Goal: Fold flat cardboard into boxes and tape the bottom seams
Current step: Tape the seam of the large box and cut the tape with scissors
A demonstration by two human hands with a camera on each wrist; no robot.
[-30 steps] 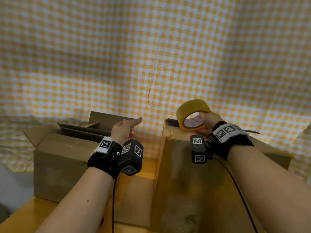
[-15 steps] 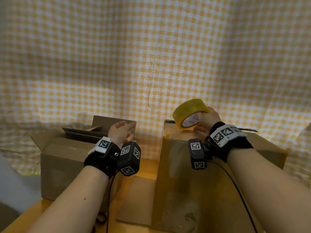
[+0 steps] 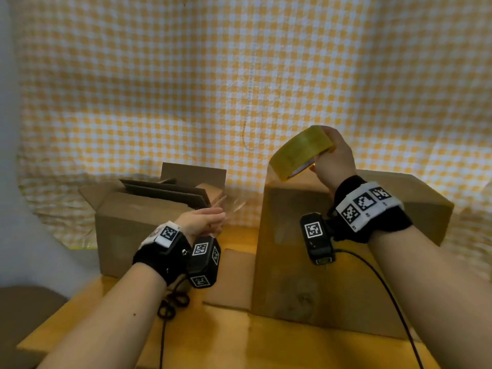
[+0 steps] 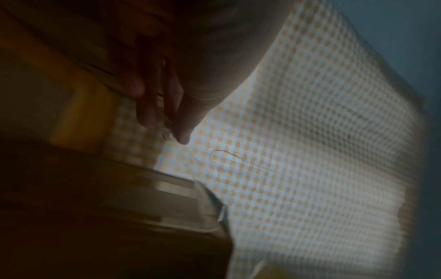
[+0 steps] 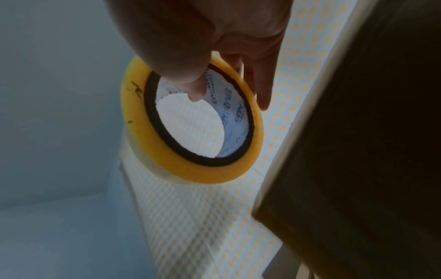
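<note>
Gripping the yellow tape roll (image 3: 300, 153), thumb inside its core, the right hand (image 3: 334, 158) holds it above a top corner of the cardboard box (image 3: 306, 262) on the desk (image 3: 266, 347). The left hand (image 3: 202, 222), blurred beside the open box (image 3: 127, 230), seems to pinch the clear strip (image 3: 237, 205) running from the roll.

A yellow-checked cloth (image 3: 159, 75) hangs behind the wooden table (image 3: 266, 342), with a grey wall (image 3: 8, 129) at left.

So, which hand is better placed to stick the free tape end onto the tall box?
Left. The left hand seems to pinch the free end of the clear tape strip, beside the tall box; the right hand is occupied, gripping the tape roll.
</note>
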